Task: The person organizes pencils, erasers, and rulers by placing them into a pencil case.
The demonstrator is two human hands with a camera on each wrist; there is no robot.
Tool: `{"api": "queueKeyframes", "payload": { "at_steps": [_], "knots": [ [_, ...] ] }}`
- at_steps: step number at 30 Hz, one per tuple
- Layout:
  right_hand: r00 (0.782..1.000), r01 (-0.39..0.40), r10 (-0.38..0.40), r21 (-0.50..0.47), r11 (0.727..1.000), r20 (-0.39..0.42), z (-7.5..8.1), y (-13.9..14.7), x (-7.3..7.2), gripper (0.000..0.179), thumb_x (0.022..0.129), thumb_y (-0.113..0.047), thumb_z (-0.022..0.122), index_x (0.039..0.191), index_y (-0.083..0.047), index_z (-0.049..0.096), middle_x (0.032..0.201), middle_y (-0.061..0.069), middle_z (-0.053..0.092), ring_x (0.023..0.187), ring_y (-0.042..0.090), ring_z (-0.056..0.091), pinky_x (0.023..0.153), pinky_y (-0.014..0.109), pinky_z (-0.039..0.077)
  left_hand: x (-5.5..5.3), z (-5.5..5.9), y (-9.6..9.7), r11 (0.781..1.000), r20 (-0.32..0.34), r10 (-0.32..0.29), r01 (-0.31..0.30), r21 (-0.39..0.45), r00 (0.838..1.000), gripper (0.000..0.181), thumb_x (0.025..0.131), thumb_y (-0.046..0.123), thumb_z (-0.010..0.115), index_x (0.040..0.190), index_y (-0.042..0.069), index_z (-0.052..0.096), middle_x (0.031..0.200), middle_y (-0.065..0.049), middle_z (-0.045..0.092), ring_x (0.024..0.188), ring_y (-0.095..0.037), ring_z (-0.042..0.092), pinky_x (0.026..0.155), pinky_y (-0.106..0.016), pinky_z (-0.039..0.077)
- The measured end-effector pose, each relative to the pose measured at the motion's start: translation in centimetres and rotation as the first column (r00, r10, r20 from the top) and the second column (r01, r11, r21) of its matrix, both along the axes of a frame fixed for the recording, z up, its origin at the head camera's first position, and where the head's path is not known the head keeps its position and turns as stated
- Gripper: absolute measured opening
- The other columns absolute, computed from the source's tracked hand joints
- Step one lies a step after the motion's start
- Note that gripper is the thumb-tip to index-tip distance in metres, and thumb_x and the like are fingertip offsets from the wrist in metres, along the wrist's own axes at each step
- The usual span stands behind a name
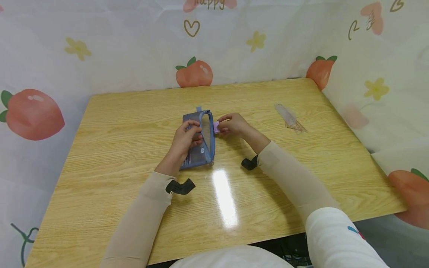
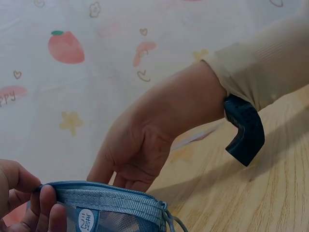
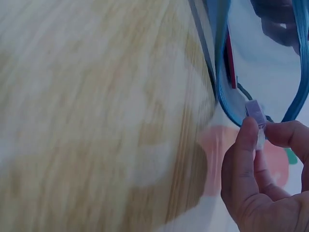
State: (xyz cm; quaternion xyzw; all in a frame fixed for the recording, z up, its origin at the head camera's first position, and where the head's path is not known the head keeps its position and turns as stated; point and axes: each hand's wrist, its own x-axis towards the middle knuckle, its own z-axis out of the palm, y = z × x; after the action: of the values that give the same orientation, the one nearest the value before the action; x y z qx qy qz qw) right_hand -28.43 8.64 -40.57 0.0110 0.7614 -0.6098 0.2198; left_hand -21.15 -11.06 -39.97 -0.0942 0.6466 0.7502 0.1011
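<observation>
Beyond your white shirt [image 1: 231,258], your left hand [image 1: 183,139] pinches the blue pouch [image 1: 196,156] roughly midway between the worktop's [image 1: 120,152] side edges, your right hand [image 1: 233,125] the purple block [image 1: 216,127] beside the opening, where a sagging rim could snag it.

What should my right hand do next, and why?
Probably ease the small purple item forward into the blue pouch: your right hand pinches it just outside the pouch's mouth, which gapes toward it, and your left hand grips the rim, which should help keep the opening wide.
</observation>
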Motion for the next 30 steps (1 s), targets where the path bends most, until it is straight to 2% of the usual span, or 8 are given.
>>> {"api": "queueKeyframes", "payload": {
  "at_steps": [5, 10, 19, 25, 30],
  "knots": [
    [1.000, 0.013, -0.013, -0.024, 1.000, -0.016, -0.3, -0.6, 0.3, 0.035, 0.087, 0.003, 0.066, 0.121, 0.007, 0.059, 0.081, 0.008, 0.064, 0.065, 0.015, 0.067, 0.072, 0.033, 0.062, 0.0, 0.1, 0.1, 1.000, 0.005, -0.002, 0.002, -0.008, 1.000, 0.009, 0.098, 0.012, 0.054, 0.106, 0.015, 0.056, 0.093, -0.003, 0.054, 0.064, -0.006, 0.062, 0.061, -0.020, 0.056],
    [0.999, -0.003, 0.002, -0.028, 1.000, -0.040, -0.5, -1.1, 0.5, 0.033, 0.087, 0.003, 0.066, 0.119, 0.007, 0.060, 0.087, 0.012, 0.066, 0.068, 0.016, 0.067, 0.074, 0.037, 0.062, 0.0, 0.1, 0.1, 1.000, 0.007, -0.004, 0.004, -0.011, 1.000, 0.009, 0.098, 0.011, 0.054, 0.106, 0.015, 0.056, 0.093, -0.003, 0.054, 0.064, -0.006, 0.061, 0.061, -0.019, 0.056],
    [0.994, -0.070, 0.074, 0.058, 0.996, -0.078, -0.7, -2.0, 0.9, 0.031, 0.088, 0.001, 0.065, 0.118, 0.006, 0.062, 0.098, 0.021, 0.070, 0.068, 0.016, 0.069, 0.076, 0.037, 0.062, 0.0, 0.1, 0.1, 1.000, 0.008, -0.011, 0.011, -0.019, 1.000, 0.010, 0.098, 0.011, 0.053, 0.108, 0.014, 0.056, 0.098, -0.005, 0.056, 0.066, -0.007, 0.061, 0.062, -0.019, 0.056],
    [0.992, -0.059, 0.067, 0.083, 0.995, -0.104, -0.6, -2.4, 0.9, 0.029, 0.087, 0.001, 0.065, 0.115, 0.007, 0.064, 0.091, 0.018, 0.070, 0.062, 0.013, 0.069, 0.071, 0.034, 0.062, 0.0, 0.2, 0.2, 1.000, 0.008, -0.016, 0.016, -0.023, 1.000, 0.012, 0.098, 0.012, 0.053, 0.110, 0.013, 0.056, 0.100, -0.006, 0.056, 0.066, -0.007, 0.062, 0.062, -0.019, 0.056],
    [0.992, -0.059, 0.066, 0.067, 0.996, -0.109, -0.6, -2.6, 1.0, 0.027, 0.088, 0.000, 0.065, 0.115, 0.006, 0.065, 0.095, 0.020, 0.070, 0.064, 0.013, 0.068, 0.070, 0.033, 0.062, -0.1, 0.1, 0.2, 1.000, 0.015, -0.006, 0.007, -0.027, 1.000, 0.011, 0.098, 0.012, 0.054, 0.109, 0.013, 0.056, 0.100, -0.007, 0.056, 0.065, -0.006, 0.061, 0.062, -0.020, 0.056]
  ]
}}
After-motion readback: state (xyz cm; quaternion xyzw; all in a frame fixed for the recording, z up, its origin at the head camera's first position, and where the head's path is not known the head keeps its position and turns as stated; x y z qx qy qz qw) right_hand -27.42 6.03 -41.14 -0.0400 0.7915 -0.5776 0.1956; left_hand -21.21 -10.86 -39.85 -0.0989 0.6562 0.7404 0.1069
